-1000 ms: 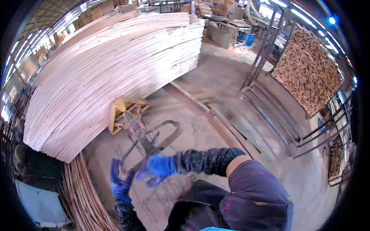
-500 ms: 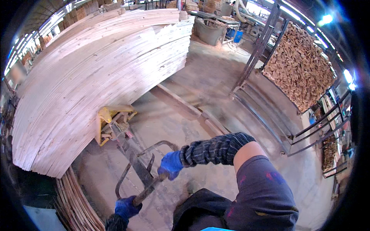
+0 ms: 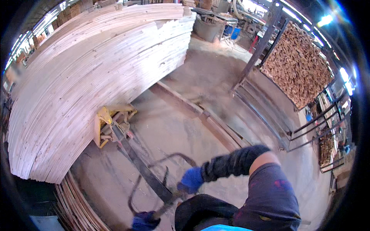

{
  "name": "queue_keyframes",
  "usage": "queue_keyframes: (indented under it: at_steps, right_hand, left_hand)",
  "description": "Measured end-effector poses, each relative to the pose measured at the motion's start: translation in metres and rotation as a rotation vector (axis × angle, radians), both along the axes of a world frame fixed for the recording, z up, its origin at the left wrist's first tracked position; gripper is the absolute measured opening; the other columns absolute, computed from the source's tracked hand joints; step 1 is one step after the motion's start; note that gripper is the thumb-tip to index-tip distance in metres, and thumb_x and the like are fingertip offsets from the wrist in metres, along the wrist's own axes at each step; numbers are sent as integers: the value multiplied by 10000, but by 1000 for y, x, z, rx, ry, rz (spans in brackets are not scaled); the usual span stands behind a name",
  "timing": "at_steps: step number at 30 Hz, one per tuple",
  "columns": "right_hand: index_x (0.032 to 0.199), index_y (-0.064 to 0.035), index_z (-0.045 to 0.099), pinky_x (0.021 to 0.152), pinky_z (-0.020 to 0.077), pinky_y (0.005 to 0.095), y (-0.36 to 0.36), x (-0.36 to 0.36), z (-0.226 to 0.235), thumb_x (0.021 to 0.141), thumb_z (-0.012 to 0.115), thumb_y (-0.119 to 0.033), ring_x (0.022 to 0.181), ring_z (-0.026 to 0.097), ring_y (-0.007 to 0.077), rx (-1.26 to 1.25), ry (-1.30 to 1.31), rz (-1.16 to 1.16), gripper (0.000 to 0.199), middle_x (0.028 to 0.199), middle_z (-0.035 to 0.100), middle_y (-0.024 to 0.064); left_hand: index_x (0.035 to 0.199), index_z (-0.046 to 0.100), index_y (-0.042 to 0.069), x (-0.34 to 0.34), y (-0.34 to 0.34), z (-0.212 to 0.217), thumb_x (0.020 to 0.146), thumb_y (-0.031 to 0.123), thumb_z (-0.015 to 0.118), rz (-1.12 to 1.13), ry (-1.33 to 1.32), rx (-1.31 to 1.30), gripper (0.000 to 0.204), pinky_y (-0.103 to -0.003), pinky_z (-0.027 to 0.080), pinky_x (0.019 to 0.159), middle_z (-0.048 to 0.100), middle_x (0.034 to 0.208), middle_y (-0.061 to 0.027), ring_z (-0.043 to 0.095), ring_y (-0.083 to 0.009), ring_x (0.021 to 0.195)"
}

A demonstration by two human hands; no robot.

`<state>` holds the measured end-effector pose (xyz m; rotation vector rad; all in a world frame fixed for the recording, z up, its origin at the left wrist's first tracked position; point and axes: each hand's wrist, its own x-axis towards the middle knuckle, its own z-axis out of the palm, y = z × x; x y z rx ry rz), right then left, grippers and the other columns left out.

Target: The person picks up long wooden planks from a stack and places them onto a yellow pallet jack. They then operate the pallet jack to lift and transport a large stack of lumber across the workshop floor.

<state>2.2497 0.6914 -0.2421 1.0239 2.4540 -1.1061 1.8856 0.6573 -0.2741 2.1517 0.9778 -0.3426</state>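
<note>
A pallet jack (image 3: 103, 116) with a yellow frame stands against a tall stack of pale boards (image 3: 104, 73). Its long dark handle (image 3: 143, 168) slants down toward me and ends in a crossbar with a bent metal loop. My right hand (image 3: 191, 180), in a blue glove, is closed around the right end of the crossbar. Lower down, my left hand (image 3: 145, 221), gloved in blue too, grips the other end near the picture's bottom edge. Both hands are somewhat blurred.
A steel rail (image 3: 185, 101) runs across the dusty floor right of the stack. At the right stands a metal rack (image 3: 266, 111) beside a pile of short wood pieces (image 3: 296, 63). Thin wooden strips (image 3: 79, 204) lie at lower left. A blue bin (image 3: 235, 33) is far back.
Both hands and the crossbar have moved down and to the right, toward me. The handle is lowered further, while the jack's yellow frame stays about where it was beside the stack.
</note>
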Motion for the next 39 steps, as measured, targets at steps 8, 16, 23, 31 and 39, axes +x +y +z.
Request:
queue_keyframes:
  at_steps: [8,16,23,31,39]
  right_hand:
    - [1034,-146,659,749,502,476,-36,-4,-92,735,687,-435,881,642,380,-205,-22,122,416,924,676,178]
    - [942,-98,689,728,513,465,-29,-27,-52,690,701,-365,866,652,370,-191,-162,-81,367,908,684,178]
    - [862,-117,712,716,527,455,19,-35,14,664,718,-341,825,663,358,-150,-215,-13,299,838,688,158]
    - [911,-167,714,739,534,451,-66,6,-135,688,681,-354,863,666,346,-246,-369,-68,292,849,696,119]
    - [882,-86,685,665,525,467,36,-26,49,677,667,-315,762,660,382,18,-16,-19,308,801,671,187]
  left_hand:
    - [943,654,196,10,-57,-59,713,466,670,-60,109,8,355,-497,474,819,689,769,-103,672,-333,748]
    - [926,656,171,-34,-31,-56,760,437,635,-113,-228,30,314,-515,479,726,687,913,-71,659,-318,750]
    - [1093,624,82,-23,10,20,771,329,669,-18,-301,6,409,-456,523,625,640,739,-165,625,-375,699]
    - [968,666,173,21,-101,-191,793,522,568,-219,176,71,402,-546,427,763,671,711,-106,656,-311,682]
    - [880,648,77,6,30,78,814,294,658,-99,46,-209,227,-452,489,669,641,827,-161,626,-362,759]
